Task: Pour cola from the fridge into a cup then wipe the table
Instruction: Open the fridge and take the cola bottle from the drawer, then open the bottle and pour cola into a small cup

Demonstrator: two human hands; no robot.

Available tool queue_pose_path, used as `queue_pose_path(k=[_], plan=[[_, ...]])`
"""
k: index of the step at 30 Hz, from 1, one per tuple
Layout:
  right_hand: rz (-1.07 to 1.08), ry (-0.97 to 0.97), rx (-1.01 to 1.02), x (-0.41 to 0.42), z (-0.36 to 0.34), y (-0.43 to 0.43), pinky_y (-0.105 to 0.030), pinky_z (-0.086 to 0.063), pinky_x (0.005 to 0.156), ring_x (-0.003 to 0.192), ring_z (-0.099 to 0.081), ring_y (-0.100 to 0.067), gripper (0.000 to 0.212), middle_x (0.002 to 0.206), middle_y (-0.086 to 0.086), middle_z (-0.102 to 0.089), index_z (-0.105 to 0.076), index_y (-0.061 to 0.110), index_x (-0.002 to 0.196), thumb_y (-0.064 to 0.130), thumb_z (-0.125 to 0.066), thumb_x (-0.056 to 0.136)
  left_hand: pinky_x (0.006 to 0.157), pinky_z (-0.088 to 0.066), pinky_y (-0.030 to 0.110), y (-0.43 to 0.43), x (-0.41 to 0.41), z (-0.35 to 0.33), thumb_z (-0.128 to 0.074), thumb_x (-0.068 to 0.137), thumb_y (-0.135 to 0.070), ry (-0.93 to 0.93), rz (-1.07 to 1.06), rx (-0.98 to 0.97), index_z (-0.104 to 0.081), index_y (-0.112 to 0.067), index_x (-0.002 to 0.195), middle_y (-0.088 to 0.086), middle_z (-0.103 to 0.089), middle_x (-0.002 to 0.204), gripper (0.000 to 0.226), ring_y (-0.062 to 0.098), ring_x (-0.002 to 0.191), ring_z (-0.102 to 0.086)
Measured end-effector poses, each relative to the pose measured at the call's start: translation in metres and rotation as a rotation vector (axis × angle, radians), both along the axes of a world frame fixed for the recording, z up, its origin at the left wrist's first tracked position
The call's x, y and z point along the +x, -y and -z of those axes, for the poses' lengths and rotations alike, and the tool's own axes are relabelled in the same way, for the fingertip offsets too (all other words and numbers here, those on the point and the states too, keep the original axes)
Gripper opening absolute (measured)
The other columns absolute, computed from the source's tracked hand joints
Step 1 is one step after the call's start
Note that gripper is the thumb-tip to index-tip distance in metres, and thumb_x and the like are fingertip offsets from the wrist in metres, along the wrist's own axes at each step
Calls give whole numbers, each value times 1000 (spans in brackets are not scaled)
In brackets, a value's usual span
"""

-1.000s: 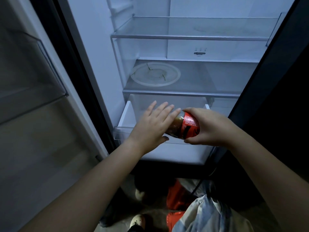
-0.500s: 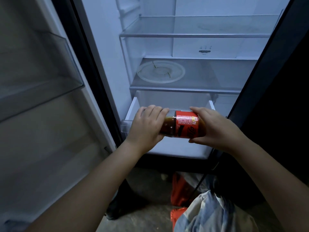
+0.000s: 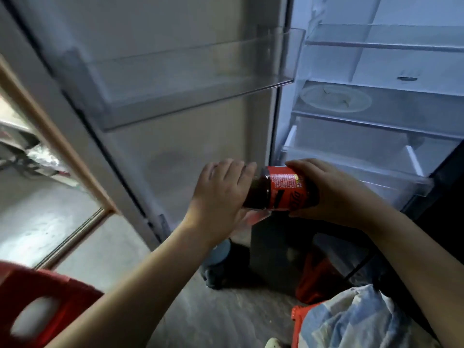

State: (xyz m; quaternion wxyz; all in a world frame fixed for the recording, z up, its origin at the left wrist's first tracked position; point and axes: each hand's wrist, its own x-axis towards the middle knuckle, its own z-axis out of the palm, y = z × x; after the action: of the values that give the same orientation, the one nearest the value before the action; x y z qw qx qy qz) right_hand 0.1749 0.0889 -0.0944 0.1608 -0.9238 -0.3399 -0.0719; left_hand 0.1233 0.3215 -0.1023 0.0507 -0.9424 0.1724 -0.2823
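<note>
Arms outstretched; left hand (image 3: 221, 197), right hand (image 3: 336, 194) both gripping.

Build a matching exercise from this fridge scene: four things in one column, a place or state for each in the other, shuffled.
1 cola bottle
2 left hand
3 right hand
4 drawer

A pulled part-way out
B holds the base end
C held sideways
D grips the neck end

Pairs: 1-C, 2-D, 3-B, 4-A

One bottle (image 3: 283, 190) and two grips: left grip (image 3: 221, 197) and right grip (image 3: 336, 194). One fridge (image 3: 414, 64) has two shelves (image 3: 401, 114), one drawer (image 3: 364, 169), one plate (image 3: 335, 98) and one door bin (image 3: 188, 79). One stool (image 3: 37, 297).
</note>
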Motion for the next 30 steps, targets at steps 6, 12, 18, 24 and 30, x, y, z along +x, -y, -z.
queue_pose_path(k=[6,12,18,24,30], plan=[[-213,-7,-6,-58,-1,-114,-23,-34,91,111,-40,1,95,137,11,-43,-25,37,140,64,-72,62,87,-44,40,-99,-109,2,-76,63,-27,26,-210,-24,-59,-9,121,7,-62,109,63,28,99,-58],[-509,-7,-17,-109,1,-221,-6,-29,81,103,-40,6,92,135,5,-48,-29,28,142,65,-67,67,86,-47,43,-181,-208,10,-83,60,-32,44,-436,-55,-61,-7,122,9,-64,109,70,28,100,-60],[-781,-7,17,-151,-5,-330,-38,-48,97,122,-49,-14,91,139,0,-47,-35,21,143,52,-75,67,90,-47,45,-246,-293,15,-85,59,-33,67,-728,-152,-61,-7,122,10,-65,111,72,30,102,-61],[-1000,100,-28,-190,-8,-432,-45,-46,99,123,-51,-24,92,139,-6,-49,-34,20,144,63,-60,67,93,-45,44,-287,-359,29,-89,51,-42,119,-1038,-324,-61,-11,122,7,-64,114,82,30,106,-60],[-1160,132,74,-219,4,-518,-46,-41,103,124,-49,-30,85,137,-11,-51,-40,14,140,58,-62,70,96,-41,46,-321,-398,40,-81,59,-55,157,-1296,-439,-60,-12,125,6,-63,116,82,28,111,-56]])
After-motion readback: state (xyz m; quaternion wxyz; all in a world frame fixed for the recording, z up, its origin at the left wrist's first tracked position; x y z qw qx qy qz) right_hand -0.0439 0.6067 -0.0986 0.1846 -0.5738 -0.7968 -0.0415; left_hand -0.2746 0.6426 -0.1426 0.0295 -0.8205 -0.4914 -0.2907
